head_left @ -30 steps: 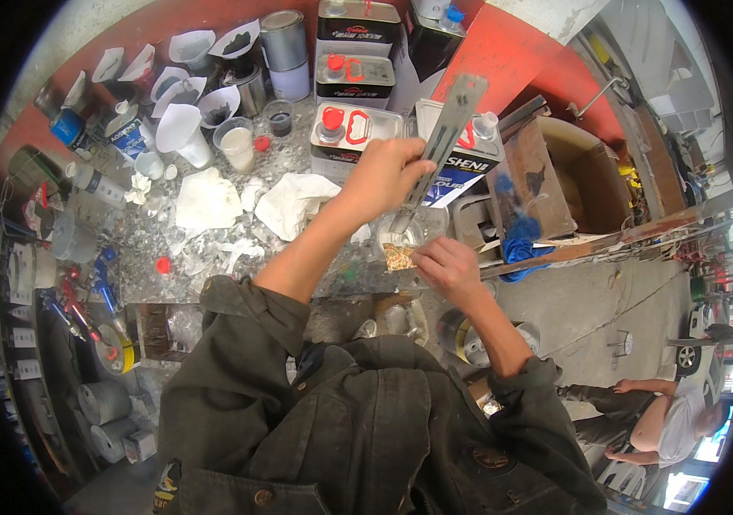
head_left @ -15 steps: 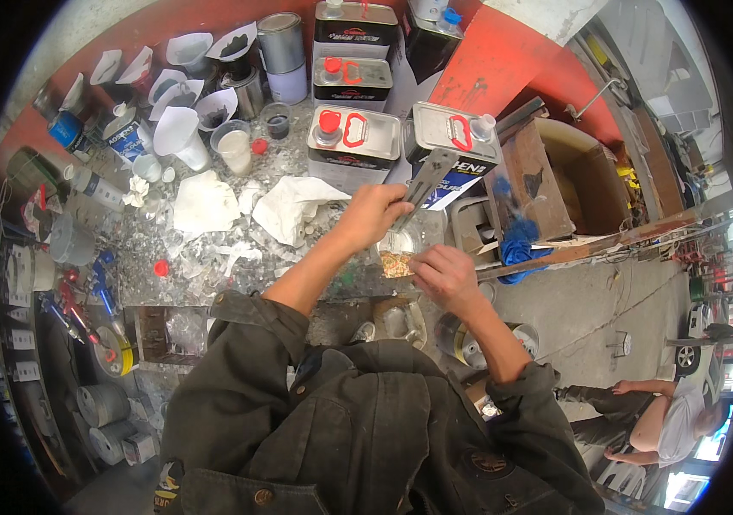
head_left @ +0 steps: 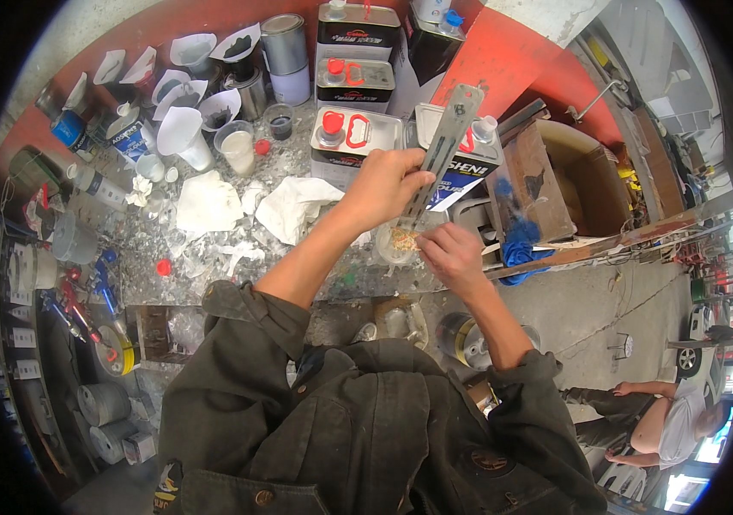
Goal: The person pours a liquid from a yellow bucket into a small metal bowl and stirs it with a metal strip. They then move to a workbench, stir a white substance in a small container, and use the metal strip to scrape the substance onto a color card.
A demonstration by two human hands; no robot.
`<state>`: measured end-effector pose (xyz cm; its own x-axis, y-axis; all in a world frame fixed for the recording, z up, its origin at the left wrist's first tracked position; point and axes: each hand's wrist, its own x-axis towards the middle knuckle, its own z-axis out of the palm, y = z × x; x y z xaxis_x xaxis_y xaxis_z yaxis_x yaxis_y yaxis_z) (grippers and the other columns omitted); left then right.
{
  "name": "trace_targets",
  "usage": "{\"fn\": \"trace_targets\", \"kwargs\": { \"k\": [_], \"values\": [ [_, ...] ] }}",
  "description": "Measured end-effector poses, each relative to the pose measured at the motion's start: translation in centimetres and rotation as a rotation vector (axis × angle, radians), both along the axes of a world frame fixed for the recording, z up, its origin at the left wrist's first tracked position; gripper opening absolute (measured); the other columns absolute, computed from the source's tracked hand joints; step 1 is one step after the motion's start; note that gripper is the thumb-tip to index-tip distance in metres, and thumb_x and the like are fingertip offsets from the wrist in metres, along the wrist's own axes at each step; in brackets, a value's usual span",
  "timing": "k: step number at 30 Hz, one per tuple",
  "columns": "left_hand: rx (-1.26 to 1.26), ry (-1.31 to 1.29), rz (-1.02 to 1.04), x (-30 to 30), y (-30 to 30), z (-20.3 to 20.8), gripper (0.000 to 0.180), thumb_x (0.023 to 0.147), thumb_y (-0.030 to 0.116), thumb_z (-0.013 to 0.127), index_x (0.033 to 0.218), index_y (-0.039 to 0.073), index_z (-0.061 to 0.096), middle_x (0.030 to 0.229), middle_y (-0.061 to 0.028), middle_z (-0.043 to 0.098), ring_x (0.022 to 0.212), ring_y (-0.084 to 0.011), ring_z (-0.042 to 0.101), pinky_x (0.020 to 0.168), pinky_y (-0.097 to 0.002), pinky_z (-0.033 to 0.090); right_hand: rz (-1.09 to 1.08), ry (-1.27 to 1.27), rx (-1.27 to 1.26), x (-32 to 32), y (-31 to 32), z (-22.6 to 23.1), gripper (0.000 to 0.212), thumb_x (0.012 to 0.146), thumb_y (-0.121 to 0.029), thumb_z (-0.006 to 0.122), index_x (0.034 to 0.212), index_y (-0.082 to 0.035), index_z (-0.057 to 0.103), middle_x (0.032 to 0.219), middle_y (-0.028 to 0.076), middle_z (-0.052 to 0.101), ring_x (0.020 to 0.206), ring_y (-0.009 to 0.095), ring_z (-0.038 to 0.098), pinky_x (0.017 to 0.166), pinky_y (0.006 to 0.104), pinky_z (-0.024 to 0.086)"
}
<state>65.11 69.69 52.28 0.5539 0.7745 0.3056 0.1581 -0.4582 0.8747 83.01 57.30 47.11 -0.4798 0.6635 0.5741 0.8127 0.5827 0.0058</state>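
Head view: left hand (head_left: pixel 386 184) on the strip (head_left: pixel 449 137), right hand (head_left: pixel 455 256) on the scrap (head_left: pixel 403 239).
From my remote seat I see the left fingers clamped on the strip, its long axis slanting from below them to above and right, past the tin (head_left: pixel 467 184). The right fingers look pinched together on the scrap, just to their left. The cup (head_left: pixel 385 246) sits left of those fingers, nearer the right hand; I can't tell whether the strip's low end touches it.

a spattered bench (head_left: pixel 298 273) carries white sheets (head_left: pixel 209 203), cups (head_left: pixel 238 151) and cans (head_left: pixel 388 136).
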Motion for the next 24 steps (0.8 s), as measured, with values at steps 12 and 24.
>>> {"fn": "trace_targets", "kwargs": {
  "k": [12,24],
  "values": [
    [-0.046,0.0,-0.003,0.0,0.4,0.3,0.018,0.092,0.013,0.07,0.09,-0.004,0.064,0.065,-0.0133,0.061,0.059,-0.0201,0.054,0.057,-0.035,0.045,-0.001,-0.053,-0.018,-0.7,-0.1,-0.5,0.017,0.068,-0.005,0.073,0.084,-0.006,0.067,0.082,0.002,0.062,0.076,0.019,0.063,0.061,0.0317,0.052],
    [-0.03,-0.003,0.044,-0.1,0.6,1.3,0.02,0.09,0.015,0.071,0.087,-0.004,0.064,0.066,-0.018,0.06,0.059,-0.0293,0.057,0.058,-0.0389,0.045,-0.009,-0.018,0.009,-0.9,-0.1,-1.3,0.017,0.068,-0.005,0.074,0.084,-0.007,0.067,0.082,0.001,0.062,0.074,0.019,0.062,0.06,0.032,0.051]
  ]
}}
